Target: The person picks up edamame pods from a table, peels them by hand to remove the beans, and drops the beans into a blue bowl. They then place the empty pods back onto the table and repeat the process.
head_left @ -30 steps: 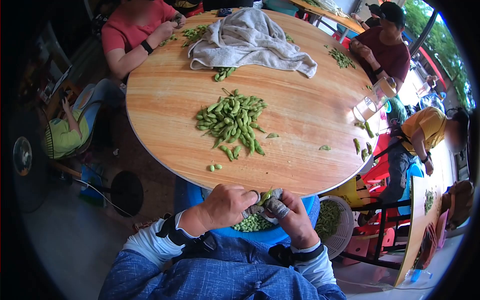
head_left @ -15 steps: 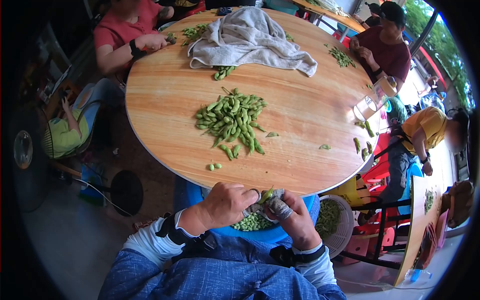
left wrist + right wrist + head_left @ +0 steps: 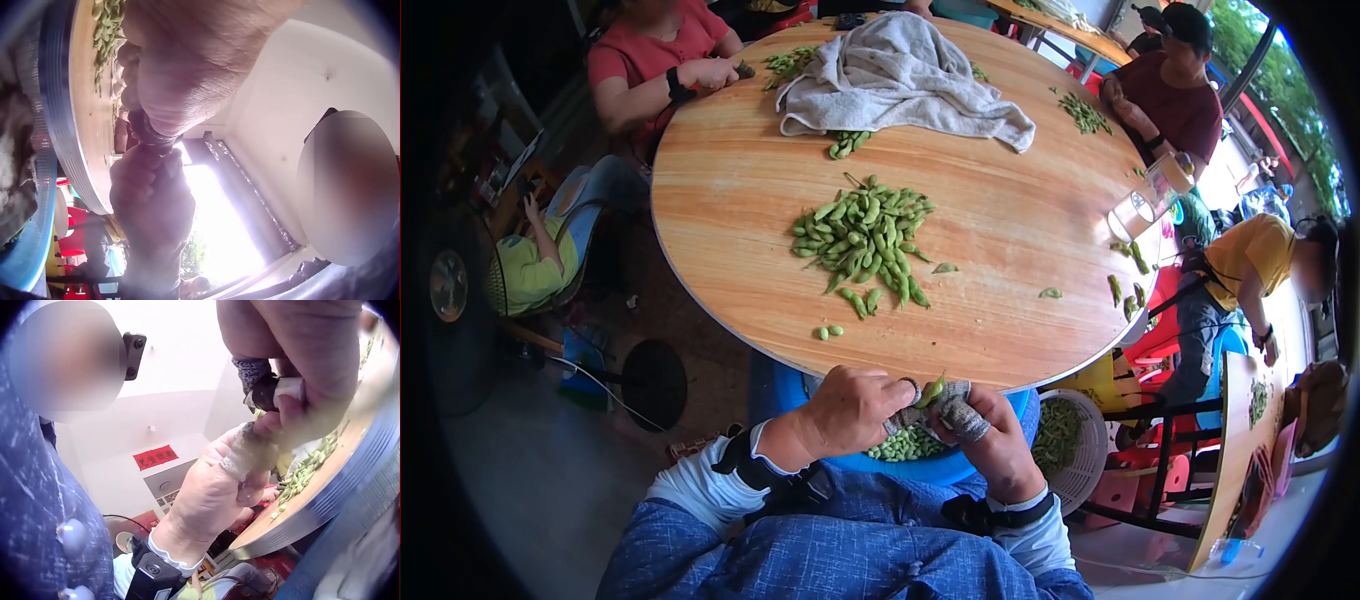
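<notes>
Just past the table's near edge, my left hand (image 3: 845, 408) and right hand (image 3: 1003, 450) meet over a blue tub. Between their fingertips they pinch a green edamame pod (image 3: 932, 391). Grey knitted covers (image 3: 963, 420) wrap some of the fingers. Below them, shelled beans (image 3: 902, 446) lie in the tub (image 3: 940, 468). The left wrist view has the left hand (image 3: 187, 69) in front, its fingertips against the right hand (image 3: 153, 200). In the right wrist view the curled right hand (image 3: 306, 350) largely hides the pod, opposite the left hand (image 3: 203, 497).
A heap of edamame pods (image 3: 865, 238) lies on the round table (image 3: 730, 215), with two loose beans (image 3: 830, 332) in front. A grey towel (image 3: 900, 85) covers the far side. A clear jar (image 3: 1135, 212) stands right; a white basket (image 3: 1085, 460) of pods sits below. Other people sit around.
My two hands stay nearly in place around the pod, with the right fingers shifting slightly. The person in red has drawn an arm back to the table, and the one in yellow has lowered a hand.
</notes>
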Tool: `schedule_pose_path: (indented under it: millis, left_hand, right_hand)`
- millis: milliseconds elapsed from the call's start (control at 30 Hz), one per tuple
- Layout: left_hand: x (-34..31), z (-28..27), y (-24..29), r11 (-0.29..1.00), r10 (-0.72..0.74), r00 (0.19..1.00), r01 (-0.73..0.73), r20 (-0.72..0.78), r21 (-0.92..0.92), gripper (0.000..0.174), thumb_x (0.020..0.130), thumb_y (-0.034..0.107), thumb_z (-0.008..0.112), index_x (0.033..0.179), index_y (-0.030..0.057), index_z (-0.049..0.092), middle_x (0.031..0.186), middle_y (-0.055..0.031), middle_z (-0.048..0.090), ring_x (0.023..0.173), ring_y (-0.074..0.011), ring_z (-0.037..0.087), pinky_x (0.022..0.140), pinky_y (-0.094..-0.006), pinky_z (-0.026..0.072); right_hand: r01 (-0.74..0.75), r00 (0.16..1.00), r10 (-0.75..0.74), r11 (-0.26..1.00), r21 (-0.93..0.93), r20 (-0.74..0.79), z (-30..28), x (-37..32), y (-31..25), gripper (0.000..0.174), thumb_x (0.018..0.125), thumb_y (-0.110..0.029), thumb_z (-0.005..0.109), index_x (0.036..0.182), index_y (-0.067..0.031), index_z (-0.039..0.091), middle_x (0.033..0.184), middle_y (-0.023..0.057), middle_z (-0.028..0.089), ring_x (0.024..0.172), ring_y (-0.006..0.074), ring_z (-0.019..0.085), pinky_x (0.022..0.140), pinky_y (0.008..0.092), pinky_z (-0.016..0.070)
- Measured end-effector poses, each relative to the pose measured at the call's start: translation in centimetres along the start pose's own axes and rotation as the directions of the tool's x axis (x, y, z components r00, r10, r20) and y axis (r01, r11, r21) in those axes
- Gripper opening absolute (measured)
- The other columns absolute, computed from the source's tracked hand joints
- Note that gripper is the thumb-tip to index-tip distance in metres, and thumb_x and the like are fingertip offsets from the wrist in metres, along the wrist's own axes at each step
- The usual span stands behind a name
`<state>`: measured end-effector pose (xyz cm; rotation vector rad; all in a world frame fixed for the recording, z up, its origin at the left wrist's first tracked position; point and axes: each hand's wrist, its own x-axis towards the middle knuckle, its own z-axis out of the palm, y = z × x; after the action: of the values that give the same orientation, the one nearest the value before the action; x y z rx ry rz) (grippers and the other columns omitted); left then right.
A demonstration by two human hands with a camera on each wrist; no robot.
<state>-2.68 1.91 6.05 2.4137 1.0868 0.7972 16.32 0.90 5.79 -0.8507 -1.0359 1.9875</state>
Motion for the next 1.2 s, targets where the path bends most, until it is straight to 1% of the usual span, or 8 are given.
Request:
schedule_pose_path:
  millis: [300,700,800,867,1000,1067,1133,1200]
  left_hand:
    - [0.1,-0.1,-0.1,0.998,0.069,0.997,-0.069,-0.032,0.004,0.016,0.058,0.003,0.055,0.07,0.0065,0.046,0.057,-0.0082,0.049,0.059,-0.0264,0.054,0.049,-0.0371,0.0411]
    - [0.4,-0.8,0.4,0.996,0.078,0.996,-0.079,0.037,0.035,0.018,0.056,0.003,0.056,0.07,0.0062,0.046,0.059,-0.0079,0.051,0.061,-0.0262,0.055,0.05,-0.0367,0.0425]
    - [-0.2,-0.2,0.4,0.999,0.011,0.998,-0.009,0.062,-0.036,0.02,0.056,0.0,0.055,0.074,0.0043,0.047,0.062,-0.0101,0.053,0.063,-0.0296,0.055,0.052,-0.0376,0.0431]
    - [-0.6,0.7,-0.1,0.98,-0.009,0.999,0.019,0.054,-0.199,0.019,0.061,0.0,0.055,0.079,0.003,0.049,0.066,-0.0106,0.055,0.065,-0.0289,0.056,0.055,-0.0352,0.0433]
    - [-0.7,2.2,0.1,0.795,-0.107,0.991,0.035,-0.082,-0.606,0.015,0.075,0.003,0.054,0.09,0.0013,0.052,0.071,-0.0093,0.056,0.068,-0.0221,0.055,0.062,-0.0307,0.0417]
    - [-1.1,2.3,0.0,0.715,-0.167,0.986,0.122,0.001,-0.689,0.013,0.081,0.008,0.05,0.092,0.0014,0.052,0.071,-0.0051,0.055,0.068,-0.0159,0.051,0.063,-0.0276,0.0401]
    - [-1.4,2.3,0.1,0.591,-0.239,0.966,0.229,0.103,-0.773,0.013,0.084,0.011,0.047,0.092,0.002,0.052,0.071,-0.0018,0.053,0.066,-0.0111,0.049,0.061,-0.0245,0.0387]
    - [-1.5,2.2,0.4,0.417,-0.311,0.923,0.346,0.225,-0.841,0.014,0.086,0.011,0.043,0.092,0.003,0.053,0.071,0.0007,0.052,0.062,-0.0077,0.046,0.056,-0.0214,0.0375]
  right_hand:
    - [-0.011,1.0,0.011,0.999,-0.044,-0.01,-0.1,0.1,0.3,0.026,0.084,-0.021,0.051,0.1,-0.0004,0.051,0.086,-0.0013,0.055,0.074,0.0048,0.048,0.064,0.0173,0.0374]
    - [0.003,1.0,-0.005,0.995,-0.095,-0.025,-0.3,0.4,0.8,0.021,0.083,-0.019,0.053,0.095,-0.0008,0.052,0.08,-0.003,0.054,0.068,0.004,0.045,0.062,0.018,0.0374]
    - [0.006,1.0,-0.009,0.987,-0.161,-0.014,-0.3,0.1,0.7,0.021,0.083,-0.018,0.053,0.094,-0.0003,0.053,0.083,-0.0021,0.055,0.071,0.0053,0.047,0.065,0.0195,0.0388]
    - [0.046,0.999,-0.046,0.989,-0.139,0.004,-0.1,-0.1,0.9,0.02,0.084,-0.016,0.053,0.095,0.0002,0.052,0.085,-0.0011,0.055,0.074,0.0069,0.049,0.068,0.0211,0.0399]
    - [0.213,0.977,-0.215,0.971,-0.109,-0.007,0.6,-0.1,1.6,0.019,0.083,-0.011,0.053,0.097,0.0013,0.052,0.089,0.0014,0.057,0.081,0.0093,0.051,0.072,0.0228,0.0404]
    - [0.276,0.958,-0.285,0.94,-0.2,-0.017,0.5,0.0,2.2,0.019,0.081,-0.008,0.055,0.098,0.0015,0.052,0.09,0.0035,0.058,0.083,0.0097,0.051,0.071,0.0233,0.0411]
    - [0.331,0.929,-0.369,0.858,-0.394,-0.022,0.6,0.1,2.1,0.017,0.078,-0.007,0.058,0.092,0.0009,0.052,0.085,0.0042,0.057,0.076,0.0117,0.052,0.066,0.0252,0.0418]
    - [0.415,0.875,-0.481,0.678,-0.607,0.06,0.6,0.3,1.7,0.02,0.071,-0.002,0.059,0.09,0.0006,0.053,0.082,0.0073,0.056,0.072,0.0163,0.053,0.063,0.0277,0.0431]
